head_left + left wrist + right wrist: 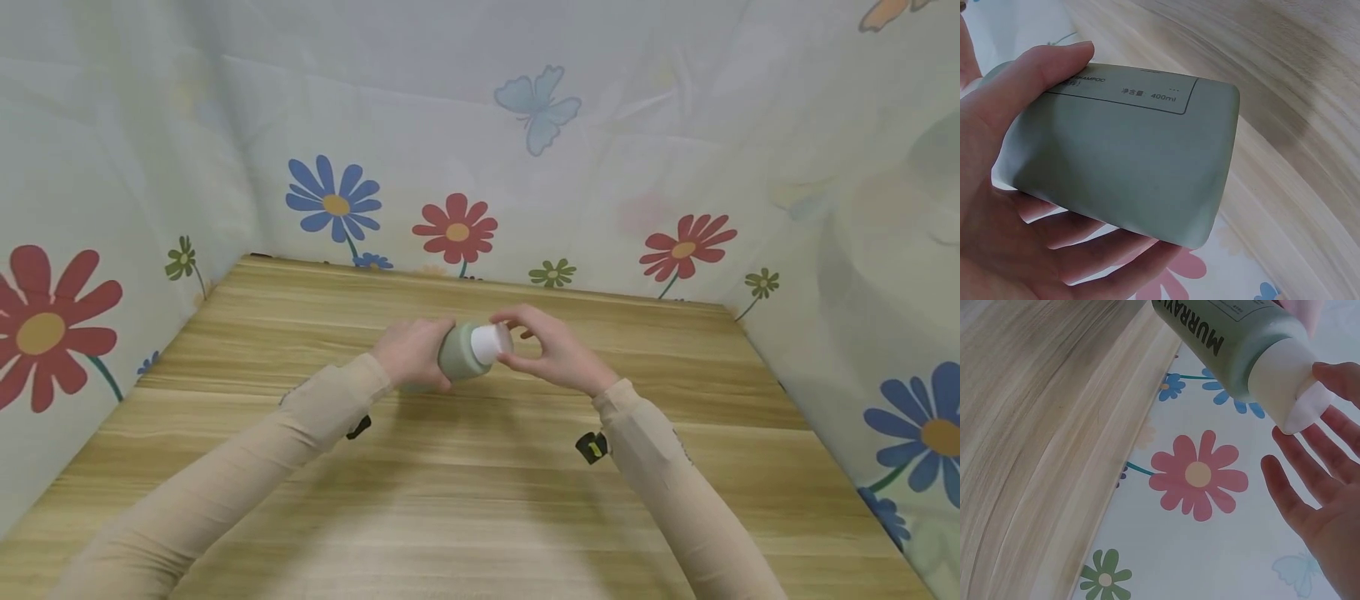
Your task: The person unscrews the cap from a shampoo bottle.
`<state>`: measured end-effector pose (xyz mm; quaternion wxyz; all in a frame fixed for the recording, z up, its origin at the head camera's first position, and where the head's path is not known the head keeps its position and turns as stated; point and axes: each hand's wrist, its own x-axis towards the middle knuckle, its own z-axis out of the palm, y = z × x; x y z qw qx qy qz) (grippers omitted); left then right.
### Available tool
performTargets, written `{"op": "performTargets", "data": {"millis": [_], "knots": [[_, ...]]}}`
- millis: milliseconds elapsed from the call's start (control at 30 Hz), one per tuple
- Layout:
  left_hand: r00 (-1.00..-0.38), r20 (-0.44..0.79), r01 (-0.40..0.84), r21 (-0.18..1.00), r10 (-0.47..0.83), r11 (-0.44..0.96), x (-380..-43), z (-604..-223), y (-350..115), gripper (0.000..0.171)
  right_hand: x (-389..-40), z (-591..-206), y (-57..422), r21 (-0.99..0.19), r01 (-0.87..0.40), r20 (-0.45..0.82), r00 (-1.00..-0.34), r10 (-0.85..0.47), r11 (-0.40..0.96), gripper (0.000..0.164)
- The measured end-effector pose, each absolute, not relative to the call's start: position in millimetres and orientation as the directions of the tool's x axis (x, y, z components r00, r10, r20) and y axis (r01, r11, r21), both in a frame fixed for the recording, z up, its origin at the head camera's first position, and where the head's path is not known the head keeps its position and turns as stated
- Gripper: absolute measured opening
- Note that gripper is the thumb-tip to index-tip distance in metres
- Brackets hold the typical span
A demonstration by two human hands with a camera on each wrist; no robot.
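Note:
My left hand (pixel 412 354) holds a pale green shampoo bottle (pixel 459 353) tilted on its side over the table, its white cap (pixel 491 342) turned to the right. In the left wrist view the thumb lies across the labelled face of the bottle (pixel 1122 150), and the fingers curl beneath it. Print on the label reads "400ml". At the other end, my right hand (pixel 551 348) pinches the cap's outer end between thumb and fingers. Up close in the right wrist view, the thumb presses the side of the cap (pixel 1282 381), with fingertips at its far edge.
A wood-grain table (pixel 465 483) lies under both arms. White cloth printed with flowers and butterflies (pixel 536 108) hangs along its back and both sides. Dark wrist devices (pixel 592 447) show below the beige sleeves.

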<state>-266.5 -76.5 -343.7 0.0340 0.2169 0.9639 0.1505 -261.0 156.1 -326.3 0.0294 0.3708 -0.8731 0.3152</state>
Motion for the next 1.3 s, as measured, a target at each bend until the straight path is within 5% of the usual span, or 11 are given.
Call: {"op": "performTargets", "data": {"millis": [700, 1300], "knots": [[-0.907, -0.01, 0.396, 0.315, 0.42, 0.863, -266.4, -343.3, -75.8, 0.072, -258.0, -333.7, 157.1, -0.606, -0.568, 0.249, -0.8, -0.546, 0.556, 0.051], [-0.907, 0.018, 0.407, 0.304, 0.422, 0.861, -263.7, -342.6, -79.1, 0.073, -257.7, -332.7, 154.4, -0.552, -0.66, 0.326, -0.733, -0.598, 0.509, 0.052]]}}
